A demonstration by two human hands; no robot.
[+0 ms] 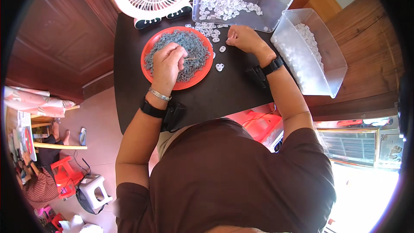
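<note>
My left hand [169, 62] is above a round red plate [145, 62] heaped with small grey-blue screw-like pieces [199, 48]. Its fingers are pinched together, and whatever they hold is too small to make out. To the right, my right hand [246, 39] is curled closed just over the dark table, beside scattered small white plastic pieces [207, 29] with holes. Its fingertips are partly hidden, so what they grip cannot be seen. Between the hands lie a single white oval piece [222, 49] and a white three-lobed piece [220, 67].
A clear plastic bin [269, 0] with many white pieces lies behind the hands. Another translucent bin [330, 67] of white pieces stands on the right. A white fan [158, 4] sits behind the plate on the dark table [207, 99]. At left, another person sits near stools.
</note>
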